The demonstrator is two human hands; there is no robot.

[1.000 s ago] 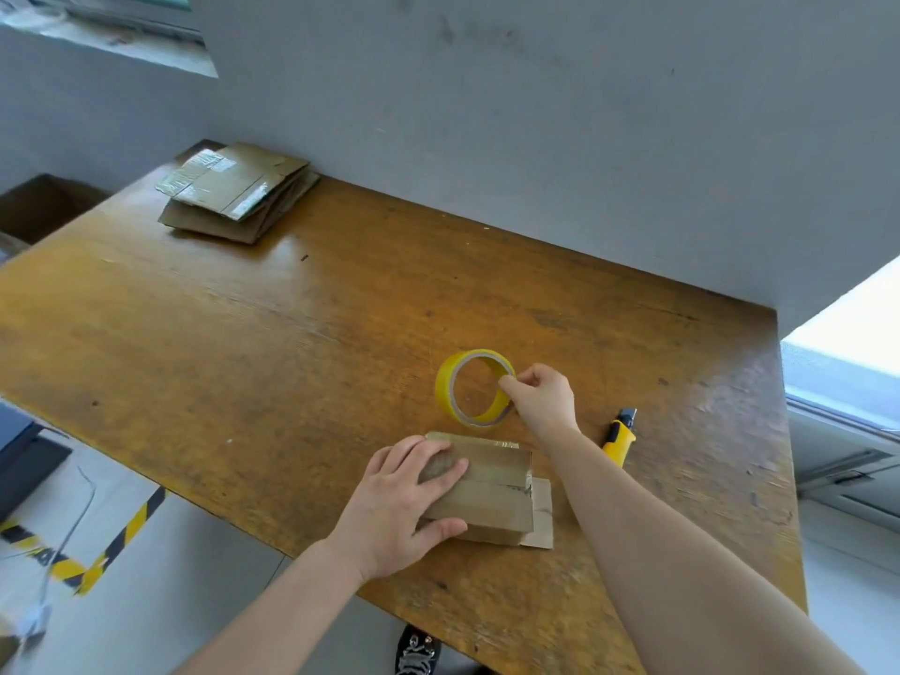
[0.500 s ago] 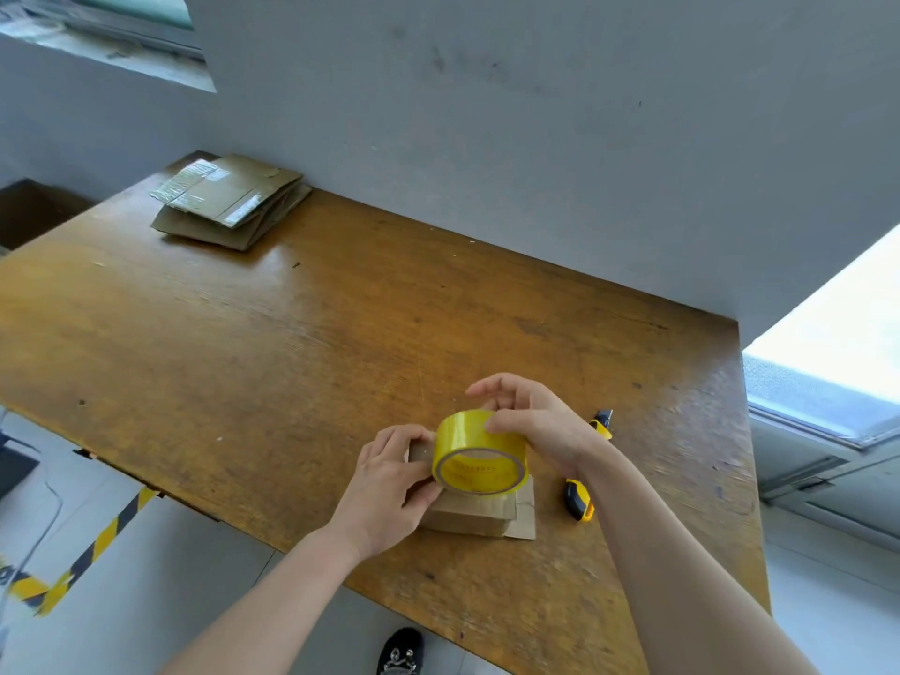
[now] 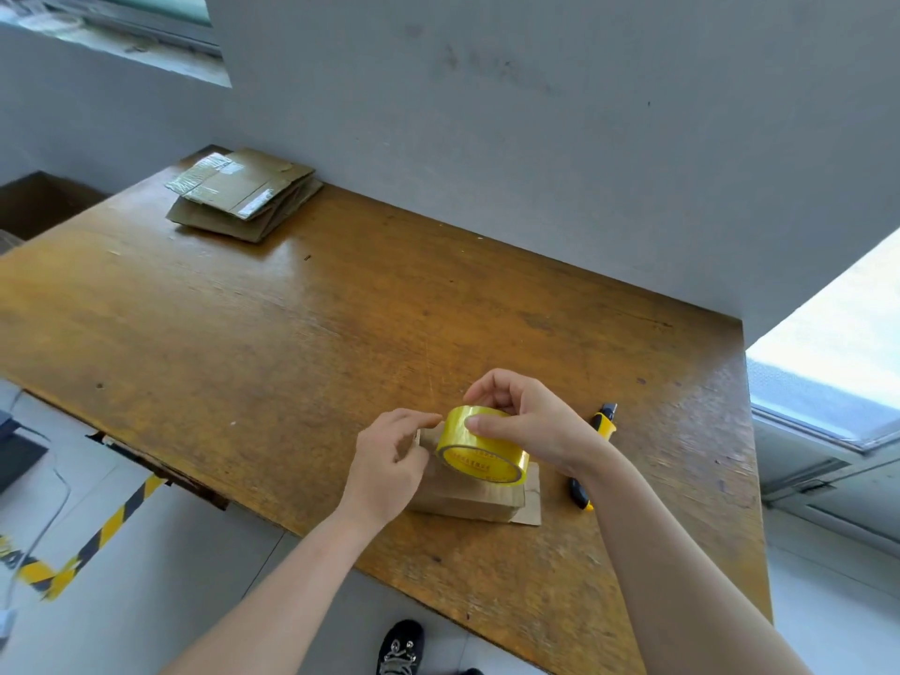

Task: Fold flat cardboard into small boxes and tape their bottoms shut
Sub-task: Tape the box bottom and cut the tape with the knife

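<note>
Tape (image 3: 482, 448): yellow roll held just above the box, tilted, its hole facing 5 o'clock.
Right hand (image 3: 531, 421): clamped on the tape from 2 o'clock, thumb on the outer band, fingers curled over the far rim.
Left hand (image 3: 389, 460): at the tape's 9 o'clock, fingers curled, index tip touching the band; whether it pinches a tape end I cannot tell.
Box (image 3: 462, 499): folded, lying on the table (image 3: 292, 358) at its 5 o'clock, near the front edge, a flap sticking out at the box's 4 o'clock.
Knife (image 3: 605, 423): yellow and black, at the box's 3 o'clock, partly behind the right wrist.
Stack (image 3: 243, 194): flat cardboard at the table's 11 o'clock corner.
Shoe (image 3: 402, 647): on the floor at 6 o'clock.
</note>
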